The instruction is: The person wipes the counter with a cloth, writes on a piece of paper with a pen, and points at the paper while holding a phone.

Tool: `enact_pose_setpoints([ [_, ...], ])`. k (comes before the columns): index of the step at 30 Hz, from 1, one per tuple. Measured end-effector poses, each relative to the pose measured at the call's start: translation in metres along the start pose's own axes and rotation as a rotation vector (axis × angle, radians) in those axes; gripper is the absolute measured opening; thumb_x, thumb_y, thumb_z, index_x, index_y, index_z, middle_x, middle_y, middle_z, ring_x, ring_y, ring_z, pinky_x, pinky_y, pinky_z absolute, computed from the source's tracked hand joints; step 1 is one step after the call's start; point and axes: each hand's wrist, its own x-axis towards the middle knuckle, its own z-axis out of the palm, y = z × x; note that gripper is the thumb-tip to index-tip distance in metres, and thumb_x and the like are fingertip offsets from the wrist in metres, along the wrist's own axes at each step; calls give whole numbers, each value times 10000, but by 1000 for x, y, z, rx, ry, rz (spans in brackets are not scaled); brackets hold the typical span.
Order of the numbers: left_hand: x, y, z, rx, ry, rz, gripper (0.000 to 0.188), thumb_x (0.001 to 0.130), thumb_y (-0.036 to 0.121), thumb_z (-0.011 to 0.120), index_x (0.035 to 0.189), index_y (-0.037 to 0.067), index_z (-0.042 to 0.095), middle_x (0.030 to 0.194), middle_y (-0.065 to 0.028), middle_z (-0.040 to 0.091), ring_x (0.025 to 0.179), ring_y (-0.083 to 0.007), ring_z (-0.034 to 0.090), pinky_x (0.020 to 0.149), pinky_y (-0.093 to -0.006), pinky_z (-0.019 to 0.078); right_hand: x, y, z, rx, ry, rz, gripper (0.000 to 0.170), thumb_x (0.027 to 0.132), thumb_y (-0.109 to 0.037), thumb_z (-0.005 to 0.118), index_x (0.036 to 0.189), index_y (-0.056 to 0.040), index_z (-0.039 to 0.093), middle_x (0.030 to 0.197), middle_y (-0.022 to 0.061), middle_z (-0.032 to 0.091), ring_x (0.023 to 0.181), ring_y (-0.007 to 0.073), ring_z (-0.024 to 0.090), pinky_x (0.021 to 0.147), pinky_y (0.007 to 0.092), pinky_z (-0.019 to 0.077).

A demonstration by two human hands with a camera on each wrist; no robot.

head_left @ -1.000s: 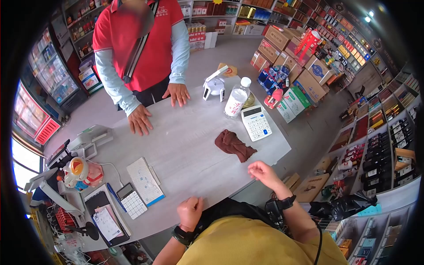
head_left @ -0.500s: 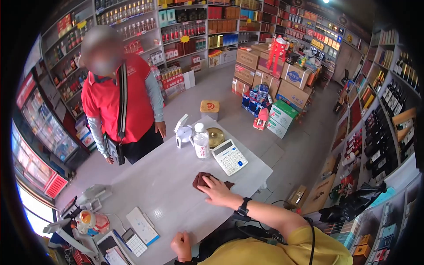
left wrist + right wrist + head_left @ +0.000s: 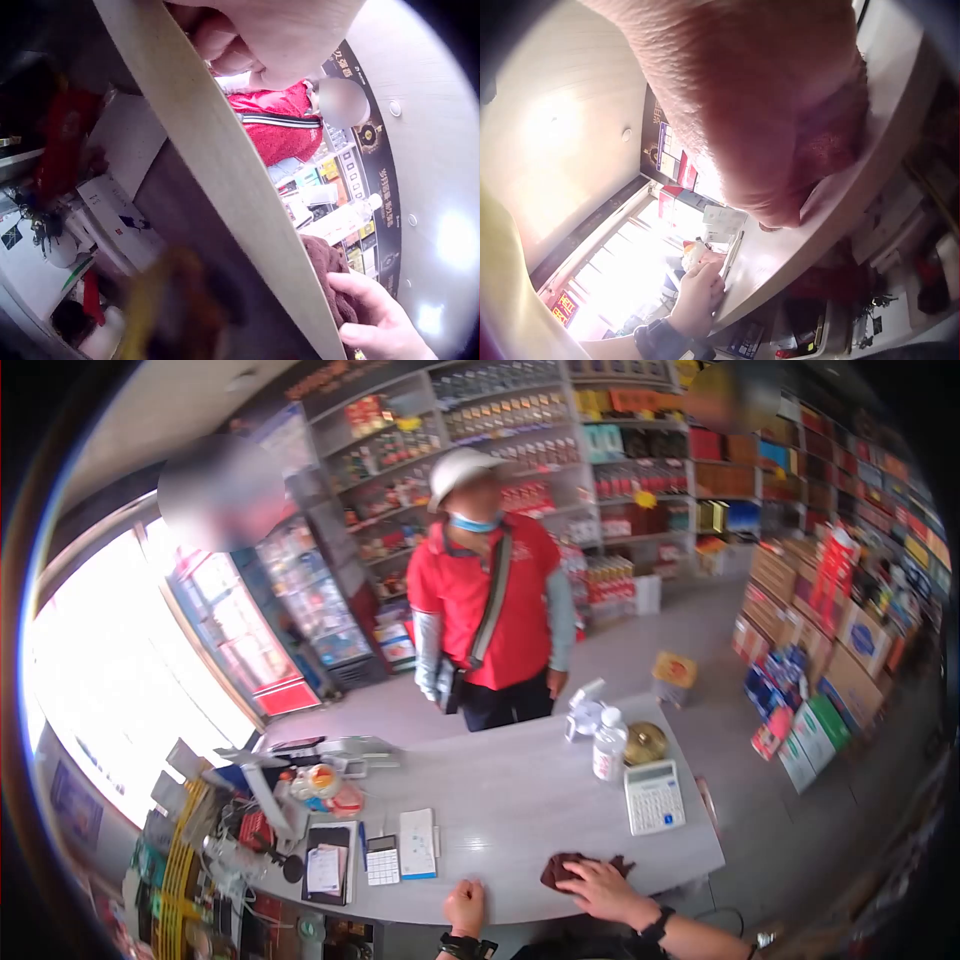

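Note:
My right hand (image 3: 607,892) rests on a crumpled dark brown cloth (image 3: 561,868) near the counter's front edge, its fingers spread across the top. In the left wrist view, thumb and fingers touch the brown cloth (image 3: 324,262) from the side. My left hand (image 3: 464,907) leans on the counter edge further left as a loose fist; its curled fingers hold nothing. The right wrist view shows my right palm close up, with my left hand (image 3: 697,294) beyond it.
A white calculator (image 3: 654,800), a water bottle (image 3: 608,747) and a gold lidded bowl (image 3: 646,742) stand on the counter's (image 3: 520,780) right part. On the left lie another calculator (image 3: 382,862), a notepad (image 3: 418,842) and a clipboard (image 3: 328,868). Behind the counter stands a person in red (image 3: 490,610).
My right hand has come down onto the cloth and moved it nearer the front edge. The person across has taken their hands off the counter and stepped back. The head view has tilted up and left.

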Motion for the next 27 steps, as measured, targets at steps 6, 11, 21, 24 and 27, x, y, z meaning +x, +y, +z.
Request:
enact_pose_setpoints([
  [6,-4,5,5,33,53,-36,351,903,320,652,678,61,577,622,-148,600,586,-380,586,547,-465,445,-18,13,-4,83,-26,-68,370,851,-141,652,1217,-194,665,1387,65,523,1284,276,494,1055,435,405],
  [11,-5,17,-1,174,-1,-36,332,917,341,632,700,92,599,678,-143,643,661,-394,627,582,-495,469,-28,21,-7,91,7,-103,330,852,-115,633,1171,-184,679,1361,64,543,1242,286,526,1029,437,430],
  [21,-9,29,-5,189,104,59,268,920,294,601,731,105,589,708,-129,645,654,-376,635,567,-479,500,-53,30,-27,52,-56,1,402,783,-39,667,1159,-181,683,1393,87,505,1295,324,461,1067,487,367],
  [24,-7,30,-1,150,86,51,267,912,294,623,716,118,582,686,-115,641,631,-354,636,549,-467,497,-51,26,-30,44,-86,14,396,784,-41,666,1155,-180,677,1409,88,487,1304,335,450,1078,493,359],
  [27,-9,26,0,140,126,85,267,906,279,635,704,118,570,667,-106,633,607,-346,631,533,-461,494,-45,26,-25,28,-114,25,390,784,-37,662,1148,-176,671,1419,90,475,1305,347,443,1080,498,354],
])
